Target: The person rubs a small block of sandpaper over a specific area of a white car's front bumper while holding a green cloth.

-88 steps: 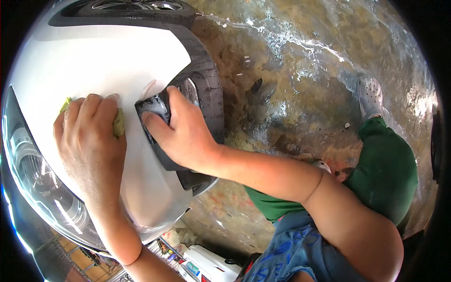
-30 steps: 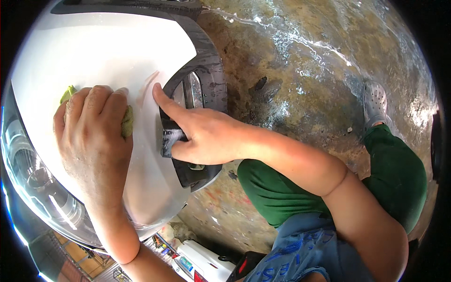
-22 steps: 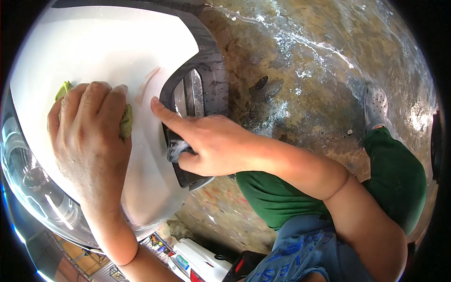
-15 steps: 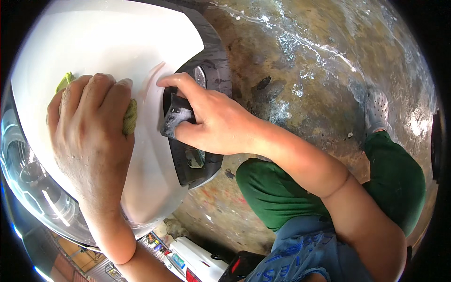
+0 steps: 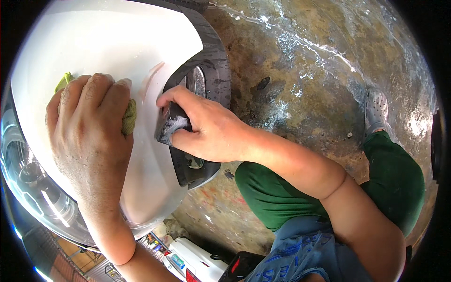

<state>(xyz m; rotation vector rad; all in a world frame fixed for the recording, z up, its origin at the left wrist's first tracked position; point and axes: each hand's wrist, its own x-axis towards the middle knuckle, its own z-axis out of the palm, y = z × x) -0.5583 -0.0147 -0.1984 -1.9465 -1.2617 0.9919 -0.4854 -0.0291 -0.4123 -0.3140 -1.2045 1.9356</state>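
Note:
My left hand (image 5: 91, 131) presses a crumpled yellow-green cloth (image 5: 129, 117) against the white car panel (image 5: 108, 40), fingers curved over it. To its right, my right hand (image 5: 211, 131) grips a black pad or block (image 5: 173, 126) smeared with whitish residue, held at the panel's edge beside the dark grille trim (image 5: 209, 70). Its index finger curls over the pad's top, the thumb on its near side. A faint pinkish scuff (image 5: 152, 75) shows on the paint just above that finger.
A clear headlight (image 5: 35, 183) runs down the left. Stained, wet concrete floor (image 5: 300, 66) lies right, under my green-trousered legs (image 5: 392, 178) and grey clog (image 5: 376, 108). Another white car's rear (image 5: 197, 256) and cluttered shelving show at the bottom.
My right hand and pad have shifted right along the panel edge, then slightly down in the last half second. The index finger, stretched out earlier, is bent again. My left hand has edged upward.

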